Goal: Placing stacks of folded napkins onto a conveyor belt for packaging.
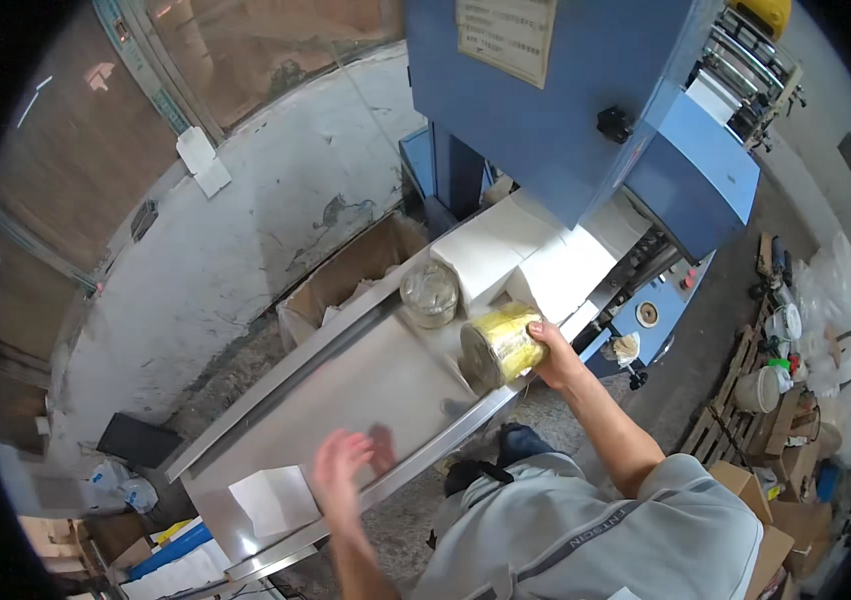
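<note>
My right hand [556,357] is closed around the rim end of a cylindrical container with a yellow wrapping [506,343], perhaps a can or jar. It is held tilted over the metal chute, its round end facing left. Just behind it a clear glass jar [429,293] stands on the chute, beside the stacks of white paper [490,250]. Over the near left part of the chute, my left hand [343,465] is blurred by motion, fingers stretched out, with nothing visible in it. A folded white paper piece [275,500] lies close by that hand.
The sloping metal chute [345,390] with raised edges leads to a large blue machine [545,110]. Behind the chute sits a cardboard box [355,270] with a plastic liner. On the right, a wooden pallet [720,400], buckets and cartons crowd the floor.
</note>
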`<state>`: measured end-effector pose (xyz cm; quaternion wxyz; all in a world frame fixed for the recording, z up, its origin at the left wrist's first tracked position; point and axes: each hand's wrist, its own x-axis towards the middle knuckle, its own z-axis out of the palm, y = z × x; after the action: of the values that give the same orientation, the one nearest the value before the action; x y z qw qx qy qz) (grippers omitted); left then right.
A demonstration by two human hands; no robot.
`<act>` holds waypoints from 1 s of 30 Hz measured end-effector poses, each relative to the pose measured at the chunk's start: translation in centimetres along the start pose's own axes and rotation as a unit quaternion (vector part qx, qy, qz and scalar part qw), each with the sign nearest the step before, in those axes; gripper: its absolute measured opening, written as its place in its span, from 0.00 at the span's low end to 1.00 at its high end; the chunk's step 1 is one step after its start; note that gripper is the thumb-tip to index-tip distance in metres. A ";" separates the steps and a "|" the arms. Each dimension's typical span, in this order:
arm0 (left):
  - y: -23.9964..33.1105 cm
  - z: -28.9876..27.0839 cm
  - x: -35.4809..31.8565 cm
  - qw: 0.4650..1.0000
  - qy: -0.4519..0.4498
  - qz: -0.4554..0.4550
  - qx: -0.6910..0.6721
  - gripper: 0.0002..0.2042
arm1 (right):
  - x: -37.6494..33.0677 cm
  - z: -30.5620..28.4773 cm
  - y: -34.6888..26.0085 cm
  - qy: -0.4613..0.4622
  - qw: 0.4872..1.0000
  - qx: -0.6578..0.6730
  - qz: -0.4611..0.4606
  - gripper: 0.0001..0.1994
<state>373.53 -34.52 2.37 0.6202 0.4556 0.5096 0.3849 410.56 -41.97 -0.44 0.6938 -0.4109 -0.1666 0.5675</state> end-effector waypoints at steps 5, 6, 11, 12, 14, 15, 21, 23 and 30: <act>-3.9 16.6 5.0 0.976 -0.161 -0.140 -0.038 0.23 | -2.7 -2.6 -2.8 -0.015 0.999 0.026 0.013 0.41; -3.3 20.5 5.4 0.976 -0.170 -0.133 -0.008 0.24 | -3.5 -3.2 -4.0 -0.023 0.999 0.036 0.006 0.43; -1.4 35.0 7.4 0.951 -0.195 0.054 0.236 0.39 | -7.2 -7.1 -10.5 -0.062 0.996 0.063 0.004 0.51; -0.6 36.7 7.5 0.949 -0.195 0.051 0.244 0.39 | -7.4 -7.9 -11.2 -0.053 0.996 0.065 0.002 0.51; 0.3 39.6 7.1 0.908 -0.162 0.100 0.373 0.45 | -7.8 -9.4 -12.6 -0.034 0.998 0.054 -0.005 0.51; 1.0 40.8 6.9 0.914 -0.153 0.094 0.364 0.48 | -7.8 -10.5 -13.0 -0.031 0.998 0.061 -0.003 0.51; 0.4 43.1 6.5 0.891 -0.114 0.092 0.429 0.42 | -6.8 -14.5 -13.5 -0.036 0.999 0.026 -0.001 0.47; -0.1 43.1 6.9 0.890 -0.110 0.085 0.435 0.41 | -6.4 -14.3 -13.9 -0.022 0.999 0.026 0.017 0.50; 0.5 41.1 6.7 0.898 -0.104 0.055 0.423 0.34 | -5.5 -14.0 -13.5 -0.074 0.996 0.022 0.042 0.51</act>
<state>415.11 -35.18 3.67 0.3962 0.7398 0.5311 0.1167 427.49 -52.69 2.60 0.6640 -0.3587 -0.1874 0.6288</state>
